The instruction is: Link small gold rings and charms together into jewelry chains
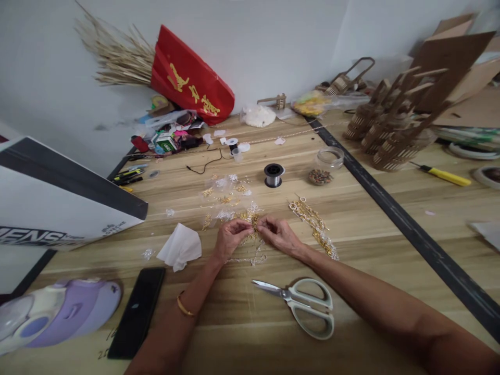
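Observation:
My left hand (231, 238) and my right hand (279, 234) meet over the table, fingertips pinched close together. Whatever lies between the fingers is too small to make out. Right at the fingertips is a pile of gold and clear beads (250, 214). Below the hands a strand of clear beads (250, 260) curves across the wood. To the right lie gold and silvery beaded strands (314, 226). White-handled scissors (302, 302) rest nearer me with blades pointing left. A spool of fine wire or thread (274, 176) stands behind the beads.
A crumpled white tissue (180, 247), black phone (137, 312) and purple bottle (74, 312) lie left, beside a large white box (66, 198). Farther back are an open jar (326, 165) of small colored pieces and a red bag (191, 78). Small woven baskets (390, 130) and a yellow-handled tool (445, 175) are right.

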A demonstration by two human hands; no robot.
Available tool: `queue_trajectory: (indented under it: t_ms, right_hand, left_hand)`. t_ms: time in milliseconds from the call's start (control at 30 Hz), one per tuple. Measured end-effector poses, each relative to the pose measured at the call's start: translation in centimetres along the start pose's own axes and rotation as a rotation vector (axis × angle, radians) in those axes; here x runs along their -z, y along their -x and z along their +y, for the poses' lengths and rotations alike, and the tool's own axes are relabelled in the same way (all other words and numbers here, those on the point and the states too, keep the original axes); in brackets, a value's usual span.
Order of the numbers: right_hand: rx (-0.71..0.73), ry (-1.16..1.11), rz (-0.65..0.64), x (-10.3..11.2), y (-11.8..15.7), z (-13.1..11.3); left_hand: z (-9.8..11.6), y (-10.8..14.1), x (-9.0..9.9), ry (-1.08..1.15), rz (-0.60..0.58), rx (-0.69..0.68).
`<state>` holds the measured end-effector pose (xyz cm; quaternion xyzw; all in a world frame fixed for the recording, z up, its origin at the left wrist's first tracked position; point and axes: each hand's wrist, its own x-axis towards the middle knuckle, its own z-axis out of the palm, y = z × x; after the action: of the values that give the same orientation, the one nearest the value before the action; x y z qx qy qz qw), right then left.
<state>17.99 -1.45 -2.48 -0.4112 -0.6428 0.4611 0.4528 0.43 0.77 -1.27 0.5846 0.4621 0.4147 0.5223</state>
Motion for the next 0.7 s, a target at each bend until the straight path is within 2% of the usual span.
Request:
queue_trajectory:
  t_ms: [267,567,700]
  right_hand:
    - [-0.027,-0.028,-0.035,0.09,0.10,-0.09]
    - [-0.060,-0.039,-0.033,0.29,0.08,0.26]
    - [-0.059,-0.049,-0.063,0.37,0.14,0.38]
  left_hand:
    - [0.27,-0.26,0.36,0.057,-0.018,0.071]
    - [0.26,-0.57,0.46,-0.019,-0.082,-0.026]
    - [0.16,-0.39,0.38,-0.012,-0.084,-0.023]
